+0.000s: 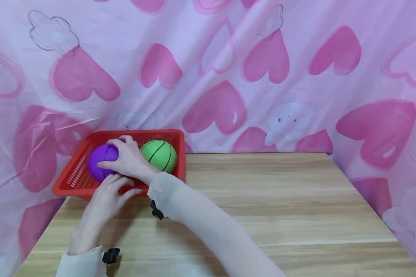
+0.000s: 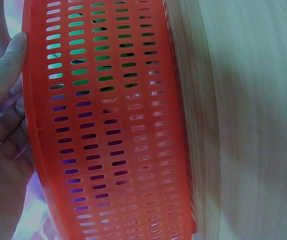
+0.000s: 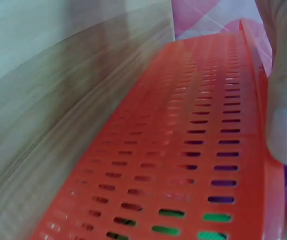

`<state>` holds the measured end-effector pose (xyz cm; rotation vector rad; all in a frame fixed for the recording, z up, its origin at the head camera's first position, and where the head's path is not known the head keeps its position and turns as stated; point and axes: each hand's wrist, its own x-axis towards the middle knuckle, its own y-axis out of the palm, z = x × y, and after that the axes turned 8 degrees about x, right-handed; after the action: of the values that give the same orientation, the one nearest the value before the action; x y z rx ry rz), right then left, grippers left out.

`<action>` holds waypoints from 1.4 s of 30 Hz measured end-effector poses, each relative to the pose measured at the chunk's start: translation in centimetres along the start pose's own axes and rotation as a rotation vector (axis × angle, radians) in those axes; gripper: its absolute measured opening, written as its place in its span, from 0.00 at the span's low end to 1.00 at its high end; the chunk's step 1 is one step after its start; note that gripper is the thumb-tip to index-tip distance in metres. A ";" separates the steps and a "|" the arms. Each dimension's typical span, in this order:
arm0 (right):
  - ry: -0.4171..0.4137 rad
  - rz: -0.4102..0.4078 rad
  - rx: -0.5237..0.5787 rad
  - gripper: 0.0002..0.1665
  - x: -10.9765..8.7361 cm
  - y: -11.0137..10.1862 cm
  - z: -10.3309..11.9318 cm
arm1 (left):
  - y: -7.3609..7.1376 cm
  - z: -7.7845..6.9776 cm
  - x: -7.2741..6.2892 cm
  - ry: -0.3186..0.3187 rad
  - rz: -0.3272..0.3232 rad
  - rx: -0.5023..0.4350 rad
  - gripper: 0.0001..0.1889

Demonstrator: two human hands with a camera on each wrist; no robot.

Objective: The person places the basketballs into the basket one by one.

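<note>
A purple ball (image 1: pixel 98 163) with dark lines sits in the left part of a red plastic basket (image 1: pixel 69 192). My right hand (image 1: pixel 128 157) reaches across over my left and grips this ball, thumb at the near side and fingers over the top. At the basket's front rim, my left hand (image 1: pixel 107 196) has its fingers loosely bent over the edge, close under the purple ball. Its thumb (image 2: pixel 13 55) lies along the rim in the left wrist view. A green ball (image 1: pixel 163 156) with black lines rests in the basket's right part, partly behind my right wrist.
The slotted basket wall (image 3: pixel 183 130) fills much of the right wrist view. Under the basket is a wooden table (image 1: pixel 280 207), its back edge against a pink cloth (image 1: pixel 298 88) with hearts. A black strap piece (image 1: pixel 111 255) shows at my left sleeve.
</note>
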<state>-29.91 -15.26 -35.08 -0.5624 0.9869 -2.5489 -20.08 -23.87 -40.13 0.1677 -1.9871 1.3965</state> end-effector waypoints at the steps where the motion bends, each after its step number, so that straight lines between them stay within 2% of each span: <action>1: -0.016 0.028 -0.016 0.37 0.0 0.0 -0.1 | -0.1 -0.1 -0.1 -0.003 -0.002 0.001 0.12; 5: -0.073 0.116 -0.052 0.26 0.1 -0.4 -0.2 | -0.3 -0.1 -0.3 -0.017 0.001 -0.001 0.13; 9: -0.082 0.184 -0.040 0.24 -0.2 -0.7 -0.2 | -0.3 0.0 -0.4 -0.003 -0.015 -0.003 0.14; 13: -0.069 0.217 -0.014 0.27 -0.9 -0.8 -0.2 | -0.4 0.0 -0.4 0.010 -0.026 -0.003 0.15; 18: -0.082 0.214 0.013 0.28 -1.7 -1.4 -0.2 | -0.7 -0.3 -0.3 -0.003 0.001 0.003 0.17; 24: -0.155 0.216 -0.001 0.25 -3.0 -3.4 -0.6 | -0.4 -0.4 -0.3 -0.001 0.001 0.013 0.15; 33: -0.161 0.173 -0.046 0.24 -5.0 -5.9 -1.6 | -0.4 -0.7 -0.4 -0.003 0.011 0.035 0.13; 42: -0.250 0.114 -0.134 0.21 -8.4 -7.4 -3.4 | -0.7 -0.6 0.1 0.008 0.029 0.049 0.13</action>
<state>-25.60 -4.39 -34.26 -0.8151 1.0692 -2.2583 -19.50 -23.58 -39.43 0.1556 -1.9570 1.4629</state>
